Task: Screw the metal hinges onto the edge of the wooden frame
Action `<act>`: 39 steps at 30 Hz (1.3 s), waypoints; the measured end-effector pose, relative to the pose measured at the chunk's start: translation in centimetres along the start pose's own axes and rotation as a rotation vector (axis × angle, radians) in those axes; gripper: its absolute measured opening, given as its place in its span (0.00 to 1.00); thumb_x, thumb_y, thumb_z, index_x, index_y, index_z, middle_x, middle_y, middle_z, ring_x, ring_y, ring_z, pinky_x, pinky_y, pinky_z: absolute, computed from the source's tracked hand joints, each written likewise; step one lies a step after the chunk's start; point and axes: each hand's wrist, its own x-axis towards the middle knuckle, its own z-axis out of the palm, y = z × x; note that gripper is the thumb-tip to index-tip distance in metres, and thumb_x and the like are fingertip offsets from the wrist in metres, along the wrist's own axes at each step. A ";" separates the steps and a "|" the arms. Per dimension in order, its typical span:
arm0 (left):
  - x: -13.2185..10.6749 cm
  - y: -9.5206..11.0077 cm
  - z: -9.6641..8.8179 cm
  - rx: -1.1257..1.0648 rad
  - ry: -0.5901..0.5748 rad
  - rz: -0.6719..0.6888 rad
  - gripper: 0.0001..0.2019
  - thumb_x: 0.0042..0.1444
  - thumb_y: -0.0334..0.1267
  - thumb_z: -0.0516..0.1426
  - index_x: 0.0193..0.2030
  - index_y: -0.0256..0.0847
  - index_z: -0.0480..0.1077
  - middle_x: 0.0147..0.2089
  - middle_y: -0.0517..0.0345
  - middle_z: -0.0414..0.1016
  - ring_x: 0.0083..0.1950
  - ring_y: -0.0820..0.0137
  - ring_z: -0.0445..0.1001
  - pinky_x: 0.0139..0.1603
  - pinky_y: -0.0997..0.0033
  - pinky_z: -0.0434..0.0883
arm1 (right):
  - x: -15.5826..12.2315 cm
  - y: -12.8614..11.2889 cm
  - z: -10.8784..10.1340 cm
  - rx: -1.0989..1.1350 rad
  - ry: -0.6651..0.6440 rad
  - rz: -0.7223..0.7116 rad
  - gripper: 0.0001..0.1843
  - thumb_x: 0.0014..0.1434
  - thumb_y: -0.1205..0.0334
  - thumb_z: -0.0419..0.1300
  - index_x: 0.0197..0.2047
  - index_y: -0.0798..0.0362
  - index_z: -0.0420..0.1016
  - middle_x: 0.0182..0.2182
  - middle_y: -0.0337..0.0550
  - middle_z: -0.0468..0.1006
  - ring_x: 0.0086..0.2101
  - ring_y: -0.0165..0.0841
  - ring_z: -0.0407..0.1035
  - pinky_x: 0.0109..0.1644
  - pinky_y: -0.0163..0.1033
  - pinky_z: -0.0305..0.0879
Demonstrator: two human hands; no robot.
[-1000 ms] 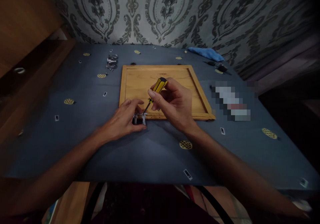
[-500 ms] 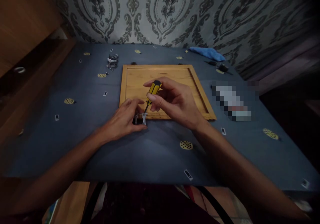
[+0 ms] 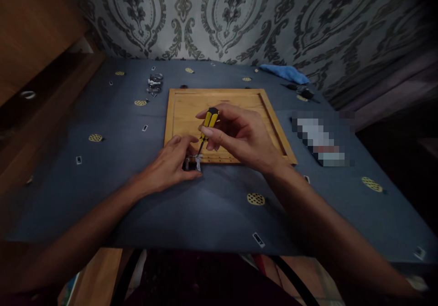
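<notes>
My right hand (image 3: 241, 135) is closed round the handle of a yellow and black screwdriver (image 3: 210, 120). The screwdriver leans slightly, its shaft running down to a metal hinge (image 3: 197, 162) on the near left edge of a framed wooden panel (image 3: 166, 123). With thumb and fingers on either side, my left hand (image 3: 174, 162) grips the hinge against that edge. Part of the hinge is hidden by the fingers. A row of small dark holes shows along the panel's near rail, to the right of the hinge. The panel lies flat on the table.
Several metal hinge parts (image 3: 155, 83) and small screws lie at the back left of the blue patterned cloth (image 3: 112, 196). A blue rag (image 3: 285, 73) and a dark tool (image 3: 303, 90) are at the back right. A blurred-out object (image 3: 320, 139) lies right of the panel.
The screwdriver handle has turned a little and tipped slightly more upright in my right hand. My left hand keeps its grip on the hinge.
</notes>
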 end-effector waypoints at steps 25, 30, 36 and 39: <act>0.0 -0.4 0.1 0.005 0.007 0.015 0.32 0.54 0.40 0.70 0.63 0.46 0.63 0.52 0.54 0.77 0.58 0.57 0.75 0.60 0.55 0.73 | -1.4 1.3 1.8 -0.086 0.399 -0.081 0.24 0.60 0.46 0.73 0.32 0.47 0.63 0.23 0.28 0.65 0.20 0.25 0.66 0.22 0.35 0.61; 0.0 -0.3 0.1 0.002 0.003 0.014 0.32 0.54 0.40 0.70 0.62 0.47 0.63 0.51 0.55 0.77 0.58 0.56 0.75 0.59 0.55 0.73 | -1.7 1.7 1.8 -0.098 0.386 -0.077 0.22 0.60 0.48 0.74 0.33 0.47 0.64 0.25 0.30 0.66 0.21 0.25 0.65 0.23 0.36 0.62; 0.0 0.0 0.0 0.003 -0.001 0.012 0.27 0.53 0.38 0.70 0.57 0.45 0.65 0.49 0.55 0.76 0.56 0.57 0.75 0.55 0.57 0.74 | -1.6 0.6 0.9 -0.119 0.238 -0.027 0.19 0.59 0.47 0.75 0.36 0.48 0.71 0.31 0.35 0.73 0.26 0.28 0.69 0.27 0.37 0.69; 0.1 0.1 -0.1 0.005 0.000 0.017 0.26 0.53 0.38 0.70 0.55 0.45 0.65 0.48 0.55 0.76 0.55 0.57 0.75 0.54 0.58 0.74 | -1.2 -0.2 0.1 -0.091 0.078 -0.002 0.18 0.61 0.45 0.72 0.42 0.48 0.76 0.32 0.36 0.76 0.26 0.29 0.73 0.28 0.36 0.70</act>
